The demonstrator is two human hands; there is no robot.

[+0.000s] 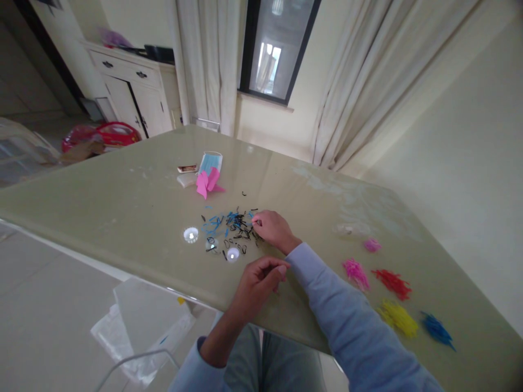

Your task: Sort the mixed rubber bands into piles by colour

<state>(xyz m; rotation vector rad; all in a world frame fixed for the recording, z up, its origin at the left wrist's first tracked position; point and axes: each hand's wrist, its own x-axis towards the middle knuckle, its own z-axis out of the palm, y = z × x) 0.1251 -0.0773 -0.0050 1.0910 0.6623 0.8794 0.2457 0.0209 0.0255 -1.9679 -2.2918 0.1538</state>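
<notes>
My right hand (273,228) reaches to the right edge of a loose pile of small black and blue bands (237,222), its fingers pinched; what they hold is too small to make out. Nearer to me, my left hand (260,282) hovers over the table edge with thumb and fingers together beside my right sleeve, and its grip is partly hidden. Sorted heaps lie to the right: pink bands (356,273), red bands (393,283), yellow bands (398,317) and blue bands (438,329). A smaller pink clump (372,245) sits behind them.
The glossy table (122,218) reflects ceiling lights near the pile. Farther back lie a blue face mask (211,163), a pink bow-like piece (208,182) and a small packet (187,169). Clear plastic (353,229) rests behind the pink heap. Plastic sheets (143,321) lie below the table's left edge.
</notes>
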